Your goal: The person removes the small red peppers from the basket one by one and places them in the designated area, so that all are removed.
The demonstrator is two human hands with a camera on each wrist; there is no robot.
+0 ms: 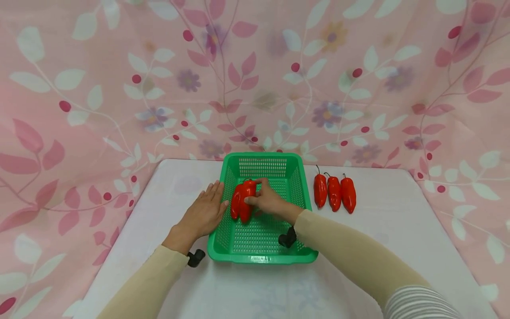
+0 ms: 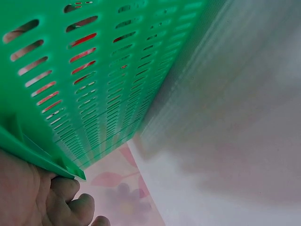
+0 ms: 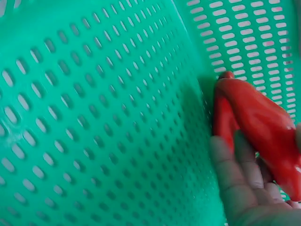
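Your basket (image 1: 296, 195) sits mid bench (image 1: 398, 230). Two peppers (image 1: 243, 200) lie in it, by its left wall. Your right hand (image 1: 268, 200) is in there w/ them. Your left hand (image 1: 204, 212) rests just left of it. Three more peppers (image 1: 334, 193) lie on its right.

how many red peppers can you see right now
5: three side by side on the table right of the green basket, at; two inside it, at and. More could be hidden.
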